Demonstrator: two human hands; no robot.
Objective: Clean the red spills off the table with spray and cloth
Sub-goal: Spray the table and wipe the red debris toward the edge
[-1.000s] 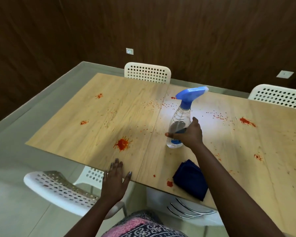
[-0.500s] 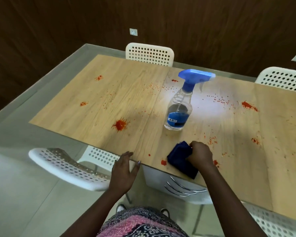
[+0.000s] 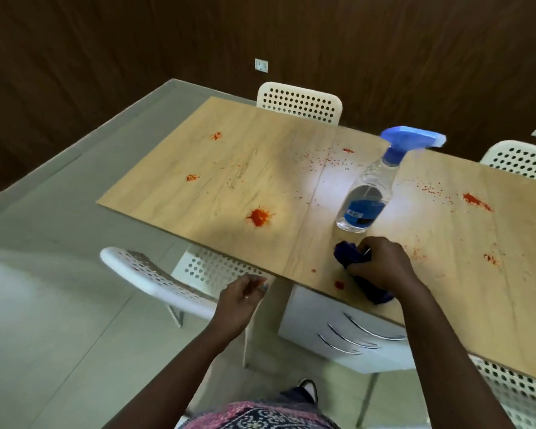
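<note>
A clear spray bottle [image 3: 365,199] with a blue trigger head stands upright near the middle of the wooden table [image 3: 198,181]. Just in front of it, my right hand [image 3: 381,264] grips a dark blue cloth [image 3: 348,255] bunched on the tabletop near the front edge. My left hand [image 3: 239,300] hovers below the table's front edge with loosely curled fingers and holds nothing. Red spills dot the table: a big splat [image 3: 258,216] left of the bottle, a small drop [image 3: 339,284] by the cloth, and a streak [image 3: 476,201] to the right.
White perforated chairs stand at the far side [image 3: 299,102], far right [image 3: 522,161] and under the front edge [image 3: 155,277]. A white drawer unit [image 3: 341,332] sits beneath the table. Dark wood walls surround the grey floor.
My right hand let go of the spray bottle, dropped to the blue cloth and gathered it up. My left hand slid off the table edge and hangs just below it.
</note>
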